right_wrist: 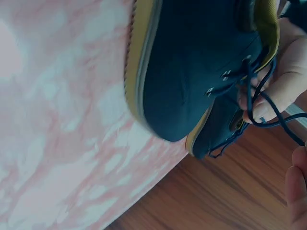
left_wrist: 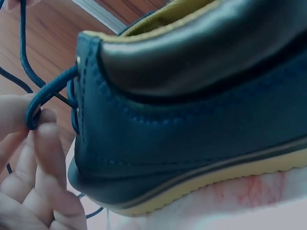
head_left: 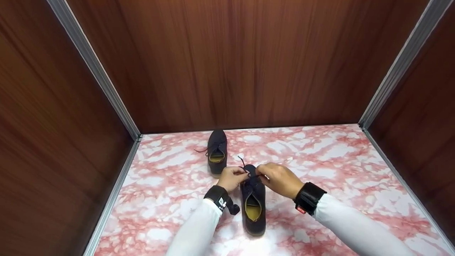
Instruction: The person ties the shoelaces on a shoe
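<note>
A dark navy lace-up shoe [head_left: 255,226] with a yellow lining stands on the surface, toe away from me. My left hand [head_left: 231,178] is at its left side, pinching a loop of shoelace [left_wrist: 50,88] between thumb and fingertips above the eyelets. From the right, my right hand [head_left: 280,179] pinches another stretch of lace [right_wrist: 280,117] just over the shoe's front. The laces cross between both hands, and one loose end [head_left: 241,160] sticks up past the left fingers. In the right wrist view only the right fingertips [right_wrist: 297,184] show, at the edge.
A matching second shoe [head_left: 217,138] stands farther back to the left, its lace end trailing leftward. The red-and-white marbled surface [head_left: 320,153] meets brown wood-grain panels [head_left: 245,64] at the back and sides, with metal strips [head_left: 113,92] along the corners.
</note>
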`<act>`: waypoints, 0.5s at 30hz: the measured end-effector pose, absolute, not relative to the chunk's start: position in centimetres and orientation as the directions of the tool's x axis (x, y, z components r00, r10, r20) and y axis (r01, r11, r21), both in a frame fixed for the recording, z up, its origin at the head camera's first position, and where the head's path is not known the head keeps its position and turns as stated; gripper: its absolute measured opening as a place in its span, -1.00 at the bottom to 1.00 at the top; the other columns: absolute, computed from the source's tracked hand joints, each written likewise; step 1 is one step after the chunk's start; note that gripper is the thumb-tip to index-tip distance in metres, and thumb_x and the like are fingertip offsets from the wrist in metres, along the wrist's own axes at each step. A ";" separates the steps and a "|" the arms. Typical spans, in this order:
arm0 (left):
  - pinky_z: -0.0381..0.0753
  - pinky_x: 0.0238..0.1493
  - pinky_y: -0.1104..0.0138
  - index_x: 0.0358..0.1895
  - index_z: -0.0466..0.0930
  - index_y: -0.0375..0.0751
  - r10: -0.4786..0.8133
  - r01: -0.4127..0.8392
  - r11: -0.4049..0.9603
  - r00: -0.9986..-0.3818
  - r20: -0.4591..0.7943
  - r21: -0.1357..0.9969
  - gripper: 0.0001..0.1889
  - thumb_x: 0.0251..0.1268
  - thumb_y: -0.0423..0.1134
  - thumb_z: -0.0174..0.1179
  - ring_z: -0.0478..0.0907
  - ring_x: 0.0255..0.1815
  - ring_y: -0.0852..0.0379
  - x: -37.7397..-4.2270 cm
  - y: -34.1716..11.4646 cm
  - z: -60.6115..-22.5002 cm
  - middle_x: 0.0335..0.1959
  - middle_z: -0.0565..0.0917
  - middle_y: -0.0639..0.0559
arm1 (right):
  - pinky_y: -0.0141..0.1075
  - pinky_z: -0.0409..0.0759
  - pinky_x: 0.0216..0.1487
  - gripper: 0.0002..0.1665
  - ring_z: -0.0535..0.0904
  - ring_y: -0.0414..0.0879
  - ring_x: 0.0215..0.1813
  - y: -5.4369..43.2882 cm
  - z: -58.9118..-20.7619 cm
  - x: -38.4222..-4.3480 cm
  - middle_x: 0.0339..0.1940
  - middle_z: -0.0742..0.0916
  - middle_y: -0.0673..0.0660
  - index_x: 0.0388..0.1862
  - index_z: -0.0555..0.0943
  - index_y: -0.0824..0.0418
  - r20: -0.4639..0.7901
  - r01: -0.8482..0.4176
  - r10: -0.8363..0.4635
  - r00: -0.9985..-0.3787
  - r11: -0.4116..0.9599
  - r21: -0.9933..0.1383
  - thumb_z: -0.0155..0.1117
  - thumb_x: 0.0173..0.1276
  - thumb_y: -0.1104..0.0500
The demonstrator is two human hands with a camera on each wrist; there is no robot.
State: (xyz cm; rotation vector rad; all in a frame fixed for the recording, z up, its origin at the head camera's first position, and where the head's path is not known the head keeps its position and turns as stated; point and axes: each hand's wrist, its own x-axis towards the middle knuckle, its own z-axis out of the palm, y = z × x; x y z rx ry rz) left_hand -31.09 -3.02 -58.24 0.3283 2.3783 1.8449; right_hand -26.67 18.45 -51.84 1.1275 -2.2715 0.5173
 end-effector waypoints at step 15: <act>0.54 -0.42 0.55 -0.25 0.82 -0.38 0.230 0.096 0.276 -0.973 0.031 0.956 -0.82 0.23 -0.28 0.47 0.54 -0.51 0.40 -31.8 -2.9 -58.3 -0.43 0.80 0.07 | -0.29 0.54 -0.44 -0.78 0.54 -0.12 -0.48 18.2 -50.7 -27.6 -0.52 0.60 -0.02 -0.20 0.51 0.14 0.549 -0.841 -0.786 -0.284 0.479 0.252 0.33 0.28 0.36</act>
